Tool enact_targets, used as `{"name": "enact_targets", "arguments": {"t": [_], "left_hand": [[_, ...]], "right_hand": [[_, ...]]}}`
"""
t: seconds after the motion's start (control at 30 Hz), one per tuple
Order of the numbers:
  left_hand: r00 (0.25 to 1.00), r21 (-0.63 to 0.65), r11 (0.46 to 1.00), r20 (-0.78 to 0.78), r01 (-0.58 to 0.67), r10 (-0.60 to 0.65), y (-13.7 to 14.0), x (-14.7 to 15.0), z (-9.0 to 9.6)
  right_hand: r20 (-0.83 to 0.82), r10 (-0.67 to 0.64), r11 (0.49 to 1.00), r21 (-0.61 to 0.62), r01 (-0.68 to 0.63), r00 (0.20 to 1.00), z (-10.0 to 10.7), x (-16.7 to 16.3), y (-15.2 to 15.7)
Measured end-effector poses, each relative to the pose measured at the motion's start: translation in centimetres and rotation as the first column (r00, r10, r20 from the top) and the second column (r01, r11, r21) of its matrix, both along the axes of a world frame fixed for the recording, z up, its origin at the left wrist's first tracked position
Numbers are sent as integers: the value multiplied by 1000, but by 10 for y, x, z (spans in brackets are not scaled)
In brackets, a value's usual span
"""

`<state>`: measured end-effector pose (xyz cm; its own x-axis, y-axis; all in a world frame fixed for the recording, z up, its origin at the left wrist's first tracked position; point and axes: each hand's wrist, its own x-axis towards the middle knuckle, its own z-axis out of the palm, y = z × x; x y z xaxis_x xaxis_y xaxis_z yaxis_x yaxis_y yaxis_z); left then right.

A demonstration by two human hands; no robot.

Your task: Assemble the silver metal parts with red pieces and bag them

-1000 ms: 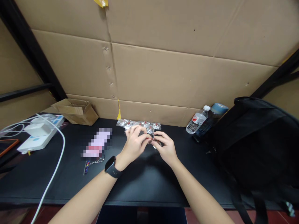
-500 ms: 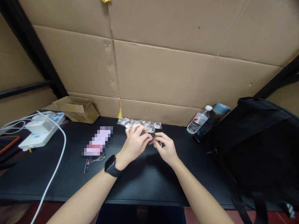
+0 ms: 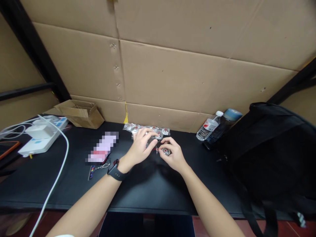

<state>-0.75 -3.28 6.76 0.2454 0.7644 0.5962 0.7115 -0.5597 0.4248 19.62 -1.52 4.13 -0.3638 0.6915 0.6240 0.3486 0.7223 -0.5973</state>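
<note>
In the head view, my left hand (image 3: 143, 146), with a dark watch (image 3: 116, 171) on its wrist, has its thumb and fingers apart just in front of a row of clear packets (image 3: 135, 127) holding silver round pieces with red centres. My right hand (image 3: 174, 155) pinches a small thin disc (image 3: 157, 150), turned nearly edge-on, between thumb and fingertips. Behind its fingers shows another silver round piece with a red centre (image 3: 166, 151); whether the hand touches it I cannot tell. Left fingers partly hide the packets.
A cardboard box (image 3: 84, 115), a white power strip (image 3: 40, 140) with cables and a blurred-out pink item (image 3: 103, 148) with a keychain lie to the left. Rightward stand a water bottle (image 3: 208, 126), a blue-lidded bottle (image 3: 232, 115) and a black backpack (image 3: 276, 158). Cardboard walls the back.
My left fingers have come away from the small disc and opened, moving slightly left. My right hand keeps the disc, now turned edge-on and a little to the left.
</note>
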Motion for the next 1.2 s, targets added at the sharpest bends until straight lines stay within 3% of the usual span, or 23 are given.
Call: {"name": "enact_targets", "arguments": {"t": [0.13, 0.5, 0.7, 0.8, 0.87, 1.0, 1.2], "left_hand": [[976, -135, 976, -116, 168, -184, 5, -11, 1], [924, -220, 951, -268, 216, -272, 8, -7, -18], [923, -185, 950, -248, 252, -293, 9, -2, -24], [914, -194, 948, -273, 252, -299, 9, -1, -27], [904, -202, 946, -299, 252, -305, 8, -2, -26], [880, -200, 949, -364, 246, -305, 5, -3, -21], [861, -190, 963, -438, 193, -259, 2, 0, -25]], "right_hand": [[124, 45, 998, 43, -50, 991, -4, 1, 1], [181, -44, 998, 56, 34, 982, -2, 7, 3], [267, 36, 999, -4, -36, 963, -2, 8, 5], [388, 70, 995, -92, -37, 919, 3, 14, 5], [482, 23, 991, -126, 44, 876, 5, 20, 7], [648, -83, 972, -116, 206, 757, 3, 27, 12], [747, -108, 960, -92, 264, 656, -1, 25, 15]]}}
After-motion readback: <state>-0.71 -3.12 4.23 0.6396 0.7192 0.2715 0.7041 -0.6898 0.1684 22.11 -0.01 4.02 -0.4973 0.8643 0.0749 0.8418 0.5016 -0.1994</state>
